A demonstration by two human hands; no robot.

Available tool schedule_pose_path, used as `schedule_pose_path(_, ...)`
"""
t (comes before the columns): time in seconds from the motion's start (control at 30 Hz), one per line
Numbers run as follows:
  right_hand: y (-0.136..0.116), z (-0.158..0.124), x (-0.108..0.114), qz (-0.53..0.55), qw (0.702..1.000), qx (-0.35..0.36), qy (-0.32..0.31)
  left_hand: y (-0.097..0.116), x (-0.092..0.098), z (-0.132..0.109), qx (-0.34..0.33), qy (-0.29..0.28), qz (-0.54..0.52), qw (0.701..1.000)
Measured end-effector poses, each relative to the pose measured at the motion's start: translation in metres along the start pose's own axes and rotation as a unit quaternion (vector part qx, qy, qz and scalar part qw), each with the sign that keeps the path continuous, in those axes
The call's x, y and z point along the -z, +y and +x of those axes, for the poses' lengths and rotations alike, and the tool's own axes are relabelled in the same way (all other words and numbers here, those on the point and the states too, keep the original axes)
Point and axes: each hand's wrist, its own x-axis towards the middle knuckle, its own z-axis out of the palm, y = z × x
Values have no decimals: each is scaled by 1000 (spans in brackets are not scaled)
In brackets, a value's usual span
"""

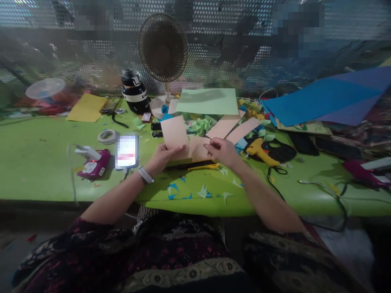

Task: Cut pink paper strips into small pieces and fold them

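Peach paper (174, 129) stands at the centre of the frame in my head view, and I see the left hand (165, 156) gripping its lower part between thumb and fingers. Beside it, the right hand (225, 151) bends its fingers against a second peach flap (197, 145), though I cannot tell whether they pinch it. Around them on my green counter (42, 162) I make out a lit phone (126, 150) at left of centre and a yellow glue gun (261, 150) at right.

Green table (45, 162), lit phone (126, 150), tape roll (101, 138), dark bottle (134, 97), paper scraps (203, 191)
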Motion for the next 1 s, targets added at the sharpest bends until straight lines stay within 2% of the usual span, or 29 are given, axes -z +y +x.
schedule_pose_path(0.13,18,7,9,-146,988,-54,13,0,4,3,14,-6,-9,1000)
schedule_pose_path(0.2,15,6,6,-199,978,-33,56,0,5,3,26,-17,-18,999)
schedule_pose_path(0.27,5,1,-1,-195,974,67,96,0,4,3,44,-30,-31,998)
schedule_pose_path(0.37,-12,-8,-11,-149,956,251,42,-2,1,1,62,-63,-47,995)
schedule_pose_path(0.43,-18,-14,-14,-127,941,313,11,-3,-1,0,55,-77,-51,994)
schedule_pose_path(0.53,-19,-21,-14,-102,931,349,-15,-2,-4,0,68,-78,-77,992)
schedule_pose_path(0.63,-21,-25,-12,-86,929,358,-34,3,-5,0,65,-77,-119,988)
schedule_pose_path(0.7,-24,-27,-12,-76,934,349,-23,4,-5,-1,49,-85,-127,987)
schedule_pose_path(0.87,-32,-27,-18,-39,954,280,101,1,-8,-6,81,-135,-78,984)
schedule_pose_path(1.0,-34,-26,-23,-20,970,202,132,2,-11,-12,82,-184,-90,975)
